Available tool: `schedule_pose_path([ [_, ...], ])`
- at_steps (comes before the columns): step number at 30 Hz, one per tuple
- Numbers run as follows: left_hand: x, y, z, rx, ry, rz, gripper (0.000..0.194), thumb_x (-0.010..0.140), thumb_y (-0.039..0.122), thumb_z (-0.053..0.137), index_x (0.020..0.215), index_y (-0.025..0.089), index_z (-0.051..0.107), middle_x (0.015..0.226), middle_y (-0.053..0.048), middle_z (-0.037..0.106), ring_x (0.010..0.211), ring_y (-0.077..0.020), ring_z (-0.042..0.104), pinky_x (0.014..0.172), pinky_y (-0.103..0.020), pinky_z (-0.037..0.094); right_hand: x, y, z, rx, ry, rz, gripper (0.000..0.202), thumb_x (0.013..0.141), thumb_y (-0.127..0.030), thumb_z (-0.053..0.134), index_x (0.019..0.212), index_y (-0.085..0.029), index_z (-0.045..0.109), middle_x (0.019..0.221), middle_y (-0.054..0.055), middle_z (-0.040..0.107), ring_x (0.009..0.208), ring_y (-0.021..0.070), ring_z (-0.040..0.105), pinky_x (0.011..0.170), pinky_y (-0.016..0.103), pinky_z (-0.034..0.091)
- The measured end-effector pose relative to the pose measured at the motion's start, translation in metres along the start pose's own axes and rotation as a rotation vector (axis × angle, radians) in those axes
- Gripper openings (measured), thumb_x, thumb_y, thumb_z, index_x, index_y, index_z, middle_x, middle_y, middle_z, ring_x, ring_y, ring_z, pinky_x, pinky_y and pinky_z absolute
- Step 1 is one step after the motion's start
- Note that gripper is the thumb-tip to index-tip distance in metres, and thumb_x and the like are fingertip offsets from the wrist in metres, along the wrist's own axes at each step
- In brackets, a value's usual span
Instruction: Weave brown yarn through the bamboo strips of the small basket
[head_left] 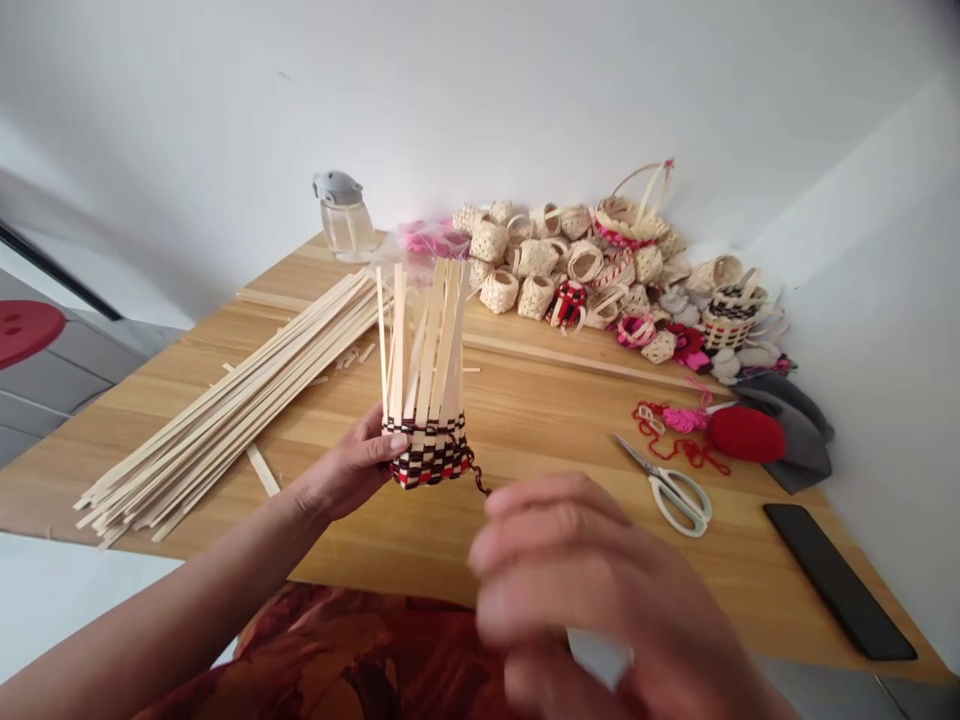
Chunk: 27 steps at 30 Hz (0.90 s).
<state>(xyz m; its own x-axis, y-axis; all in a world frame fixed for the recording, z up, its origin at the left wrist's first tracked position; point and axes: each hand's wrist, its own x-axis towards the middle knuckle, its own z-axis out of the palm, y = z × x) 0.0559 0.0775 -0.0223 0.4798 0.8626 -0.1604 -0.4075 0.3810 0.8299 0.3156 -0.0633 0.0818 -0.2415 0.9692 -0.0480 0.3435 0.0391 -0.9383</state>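
A small half-woven basket (pixel 429 455) stands upright in my left hand (pixel 361 462), its checked dark, pale and red base below tall pale strips (pixel 439 340). My left thumb lies across the woven side and the fingers go behind it. From the basket's right side a dark twisted cord (pixel 477 470) runs down toward my right hand (pixel 570 580). That hand is large and blurred in the foreground, its fingers curled. Whether the cord is between its fingers is hidden.
Long pale strips (pixel 240 400) lie at the left. White-handled scissors (pixel 675 495), a red yarn ball (pixel 746 434) and a black phone (pixel 838 580) are on the right. Small woven baskets (pixel 536 258) and a bottle (pixel 346 220) stand at the back of the wooden table (pixel 525 420).
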Motion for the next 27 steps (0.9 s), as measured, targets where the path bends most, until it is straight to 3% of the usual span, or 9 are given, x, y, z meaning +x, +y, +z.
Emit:
schedule_pose_path([
  [2, 0.016, 0.005, 0.005, 0.008, -0.02, 0.083, 0.066, 0.068, 0.028, 0.087, 0.126, 0.018, 0.058, 0.12, -0.014, 0.075, 0.111, -0.0364, 0.071, 0.094, -0.047, 0.057, 0.011, 0.027, -0.005, -0.368, 0.112, -0.021, 0.057, 0.079, -0.033, 0.078, 0.133, -0.042, 0.064, 0.141, 0.005, 0.06, 0.139, 0.0372, 0.045, 0.117, 0.059, 0.032],
  [4, 0.031, 0.008, 0.01, 0.03, -0.051, 0.156, 0.069, 0.069, 0.025, 0.087, 0.129, 0.02, 0.054, 0.12, -0.013, 0.074, 0.112, -0.0352, 0.07, 0.094, -0.047, 0.057, 0.014, 0.066, -0.01, -0.592, 0.137, 0.11, 0.078, 0.074, -0.031, 0.079, 0.147, -0.033, 0.052, 0.155, 0.01, 0.047, 0.146, 0.0416, 0.034, 0.119, 0.064, 0.026],
  [8, 0.059, 0.01, 0.016, 0.114, -0.034, 0.295, 0.07, 0.072, 0.024, 0.086, 0.133, 0.02, 0.049, 0.119, -0.012, 0.072, 0.111, -0.0314, 0.069, 0.094, -0.045, 0.057, 0.012, 0.126, -0.013, -0.688, 0.091, 0.271, 0.075, 0.074, -0.031, 0.075, 0.145, -0.019, 0.054, 0.151, 0.019, 0.05, 0.14, 0.0407, 0.045, 0.115, 0.058, 0.037],
  [10, 0.069, 0.006, 0.015, 0.179, 0.027, 0.349, 0.081, 0.07, 0.023, 0.088, 0.138, 0.02, 0.044, 0.12, -0.01, 0.071, 0.11, -0.0296, 0.069, 0.096, -0.044, 0.056, 0.016, 0.132, -0.01, -0.66, 0.065, 0.211, 0.051, 0.08, -0.027, 0.067, 0.13, -0.022, 0.064, 0.135, 0.015, 0.063, 0.126, 0.0337, 0.058, 0.109, 0.049, 0.046],
  [13, 0.079, -0.008, 0.006, 0.229, 0.137, 0.414, 0.093, 0.065, 0.026, 0.091, 0.143, 0.021, 0.041, 0.12, -0.01, 0.07, 0.111, -0.0317, 0.068, 0.096, -0.048, 0.056, 0.036, 0.129, -0.006, -0.712, 0.121, 0.122, 0.036, 0.083, -0.023, 0.061, 0.118, -0.024, 0.068, 0.124, 0.011, 0.067, 0.118, 0.0289, 0.062, 0.104, 0.044, 0.05],
  [19, 0.088, -0.032, -0.025, 0.281, 0.128, 0.526, 0.104, 0.069, 0.032, 0.089, 0.153, 0.02, 0.029, 0.144, -0.02, 0.055, 0.134, -0.0388, 0.053, 0.111, -0.056, 0.044, 0.113, 0.16, -0.046, -0.917, 0.318, -0.138, 0.037, 0.086, -0.024, 0.059, 0.123, -0.022, 0.066, 0.133, 0.014, 0.061, 0.125, 0.032, 0.057, 0.107, 0.051, 0.047],
  [22, 0.092, -0.036, -0.034, 0.441, 0.138, 0.572, 0.111, 0.069, 0.035, 0.089, 0.157, 0.023, 0.023, 0.149, -0.02, 0.048, 0.139, -0.04, 0.046, 0.115, -0.058, 0.038, 0.147, 0.17, -0.066, -1.01, 0.489, -0.207, 0.038, 0.086, -0.022, 0.059, 0.123, -0.02, 0.068, 0.137, 0.016, 0.061, 0.133, 0.0401, 0.049, 0.11, 0.064, 0.038],
  [25, 0.096, -0.038, -0.036, 0.689, 0.206, 0.672, 0.107, 0.068, 0.039, 0.09, 0.155, 0.025, 0.03, 0.149, -0.017, 0.045, 0.142, -0.0411, 0.041, 0.119, -0.061, 0.032, 0.166, 0.157, -0.053, -0.822, 0.539, -0.225, 0.055, 0.086, -0.028, 0.066, 0.139, -0.02, 0.056, 0.149, 0.017, 0.051, 0.143, 0.0411, 0.038, 0.115, 0.067, 0.029],
  [27, 0.098, -0.04, -0.036, 0.82, 0.254, 0.714, 0.107, 0.067, 0.042, 0.09, 0.154, 0.026, 0.03, 0.145, -0.017, 0.046, 0.141, -0.0415, 0.04, 0.118, -0.063, 0.031, 0.174, 0.141, -0.026, -0.487, 0.389, -0.187, 0.081, 0.085, -0.034, 0.072, 0.156, -0.028, 0.034, 0.159, 0.013, 0.04, 0.145, 0.0361, 0.038, 0.115, 0.061, 0.034],
])
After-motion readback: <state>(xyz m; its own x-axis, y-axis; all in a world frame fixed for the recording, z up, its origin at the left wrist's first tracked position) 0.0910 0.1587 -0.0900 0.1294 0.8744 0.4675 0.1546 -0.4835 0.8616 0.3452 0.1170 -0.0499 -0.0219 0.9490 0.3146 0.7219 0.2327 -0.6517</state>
